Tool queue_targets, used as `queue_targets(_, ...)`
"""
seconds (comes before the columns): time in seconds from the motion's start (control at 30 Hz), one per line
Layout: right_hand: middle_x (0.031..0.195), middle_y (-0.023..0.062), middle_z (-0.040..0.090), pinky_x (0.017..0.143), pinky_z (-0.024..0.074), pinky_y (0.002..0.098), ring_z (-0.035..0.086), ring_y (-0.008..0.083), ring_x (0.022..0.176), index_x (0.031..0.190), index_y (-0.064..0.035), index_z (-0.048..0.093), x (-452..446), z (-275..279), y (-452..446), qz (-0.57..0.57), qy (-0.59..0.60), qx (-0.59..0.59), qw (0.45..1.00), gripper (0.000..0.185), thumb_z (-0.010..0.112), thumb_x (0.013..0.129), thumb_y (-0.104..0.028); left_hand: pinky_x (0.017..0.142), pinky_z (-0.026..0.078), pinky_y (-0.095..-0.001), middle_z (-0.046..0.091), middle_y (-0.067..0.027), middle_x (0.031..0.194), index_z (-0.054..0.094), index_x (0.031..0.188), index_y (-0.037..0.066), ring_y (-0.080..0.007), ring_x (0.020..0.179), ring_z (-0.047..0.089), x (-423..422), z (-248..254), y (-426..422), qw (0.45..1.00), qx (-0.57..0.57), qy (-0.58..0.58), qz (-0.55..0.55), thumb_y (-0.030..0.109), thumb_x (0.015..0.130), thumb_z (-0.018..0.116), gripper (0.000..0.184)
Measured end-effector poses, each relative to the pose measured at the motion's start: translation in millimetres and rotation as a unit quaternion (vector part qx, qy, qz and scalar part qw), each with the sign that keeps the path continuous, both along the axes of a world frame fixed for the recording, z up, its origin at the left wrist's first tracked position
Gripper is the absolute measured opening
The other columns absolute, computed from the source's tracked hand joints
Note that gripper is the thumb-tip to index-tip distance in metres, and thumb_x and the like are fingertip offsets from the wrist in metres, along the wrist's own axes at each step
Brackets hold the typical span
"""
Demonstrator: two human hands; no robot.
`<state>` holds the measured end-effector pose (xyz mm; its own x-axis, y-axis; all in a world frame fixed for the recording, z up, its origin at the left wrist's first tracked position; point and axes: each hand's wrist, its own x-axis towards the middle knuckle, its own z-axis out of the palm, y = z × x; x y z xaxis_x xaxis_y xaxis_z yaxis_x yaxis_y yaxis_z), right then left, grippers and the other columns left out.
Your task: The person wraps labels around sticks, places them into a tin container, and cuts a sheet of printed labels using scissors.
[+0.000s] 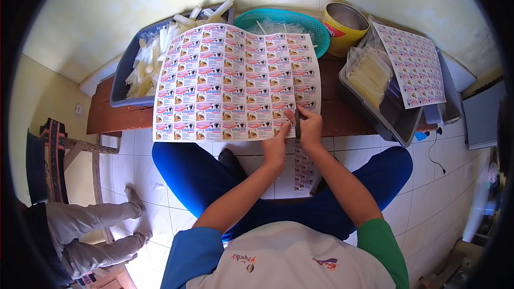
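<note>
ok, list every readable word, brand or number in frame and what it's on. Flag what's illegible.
Large label sheet: blue word repeated on the labels, looks like "Chacha", not certain; fine print too small.
Narrow label strip: too small.
Right-hand label sheet: too small.
Yellow tin: lettering on red, too unclear.
Shirt: upside-down print, too blurred.
No readable numbers.

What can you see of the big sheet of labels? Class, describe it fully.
The large sheet of labels looks like white-edged paper, printed with a grid of small, repeated pink, blue and white labels showing a cow. It is tilted and gently bowed, its top edge wavy, partly hiding the grey tub and teal basket. The left hand grips its lower right part; the right hand holds a dark tool there.
</note>
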<state>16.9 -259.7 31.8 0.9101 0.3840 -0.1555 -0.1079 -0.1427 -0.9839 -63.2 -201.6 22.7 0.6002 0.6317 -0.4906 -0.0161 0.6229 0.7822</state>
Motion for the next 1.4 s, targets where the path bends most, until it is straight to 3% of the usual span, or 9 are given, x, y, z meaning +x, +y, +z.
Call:
queue_targets(0.3, 0.073, 0.0012, 0.068, 0.061, 0.0457, 0.0229, 0.054, 0.004, 0.065, 0.099, -0.0006, 0.071, 3.7, 16.6, 3.6, -0.017, -0.016, -0.017, 1.0, 0.036, 0.079, 0.075, -0.027, 0.051, 0.036, -0.0217, 0.061, 0.0023, 0.085, 0.061, 0.101, 0.006, -0.0043, 0.064, 0.05, -0.4, 0.8, -0.2, 1.0, 0.008, -0.002, 0.001, 0.011, 0.083, 0.071, 0.022)
queue_targets(0.7, 0.076, 0.0027, 0.068, 0.062, 0.0456, 0.0237, 0.054, 0.0045, 0.067, 0.1, -0.001, 0.071, 11.3, 0.4, 7.4, -0.021, -0.034, 0.01, 0.999, 0.037, 0.08, 0.074, -0.026, 0.053, 0.037, -0.0218, 0.059, 0.0029, 0.085, 0.06, 0.103, 0.007, -0.0044, 0.064, 0.049, 0.0, -3.2, -0.1, 1.0, 0.007, 0.0, -0.002, 0.011, 0.083, 0.07, 0.023)
queue_targets(0.8, 0.077, 0.0037, 0.068, 0.064, 0.0456, 0.024, 0.054, 0.0049, 0.069, 0.101, -0.0005, 0.071, 14.0, -5.7, 8.2, -0.019, -0.026, 0.019, 0.999, 0.037, 0.08, 0.074, -0.025, 0.048, 0.032, -0.02, 0.06, 0.0034, 0.082, 0.059, 0.099, 0.01, -0.0034, 0.06, 0.048, 0.7, -4.2, 0.3, 1.0, 0.014, 0.009, -0.002, 0.009, 0.082, 0.071, 0.021)
queue_targets(1.3, 0.076, 0.0039, 0.068, 0.063, 0.0458, 0.0254, 0.053, 0.0055, 0.069, 0.098, 0.0026, 0.07, 16.8, 0.8, 9.2, -0.013, -0.031, -0.009, 0.999, 0.041, 0.081, 0.072, -0.027, 0.05, 0.033, -0.0204, 0.061, 0.0035, 0.084, 0.059, 0.101, 0.01, -0.0039, 0.062, 0.051, 0.6, -3.8, 0.1, 1.0, 0.008, 0.01, -0.009, 0.01, 0.083, 0.07, 0.021)
queue_targets(1.4, 0.076, 0.0035, 0.068, 0.063, 0.0457, 0.0253, 0.054, 0.0056, 0.068, 0.098, 0.0022, 0.07, 18.1, -5.7, 9.5, -0.014, -0.041, 0.003, 0.999, 0.041, 0.081, 0.073, -0.028, 0.05, 0.034, -0.0219, 0.06, 0.0033, 0.081, 0.064, 0.098, 0.005, -0.0039, 0.06, 0.047, 0.8, -3.5, -0.7, 1.0, 0.008, 0.005, 0.009, 0.012, 0.084, 0.071, 0.018)
